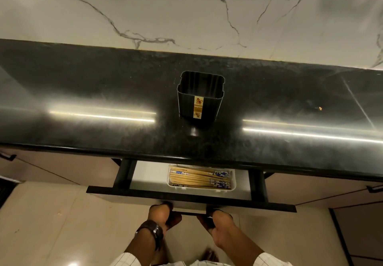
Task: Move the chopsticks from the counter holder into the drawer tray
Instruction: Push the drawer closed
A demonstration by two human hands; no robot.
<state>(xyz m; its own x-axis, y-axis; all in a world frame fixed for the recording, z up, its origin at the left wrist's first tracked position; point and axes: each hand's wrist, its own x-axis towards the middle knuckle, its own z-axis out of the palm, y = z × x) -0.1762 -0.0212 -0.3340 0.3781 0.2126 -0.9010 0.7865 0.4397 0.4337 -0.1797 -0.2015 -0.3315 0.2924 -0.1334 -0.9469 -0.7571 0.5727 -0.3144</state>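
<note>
A black square holder [200,97] with a small gold sticker stands upright on the dark counter [103,99]; I see nothing inside it. Below the counter edge the drawer [145,193] is partly out. In it lies a white tray [233,182] filled with several wooden chopsticks [199,177], their patterned blue ends to the right. My left hand [160,214], with a watch on the wrist, and my right hand [217,221] both grip the black handle under the drawer front.
A marble wall [186,12] rises behind the counter. A small tan crumb [320,108] lies on the counter at the right. Closed cabinet fronts with black handles [8,157] flank the drawer. Tiled floor lies below.
</note>
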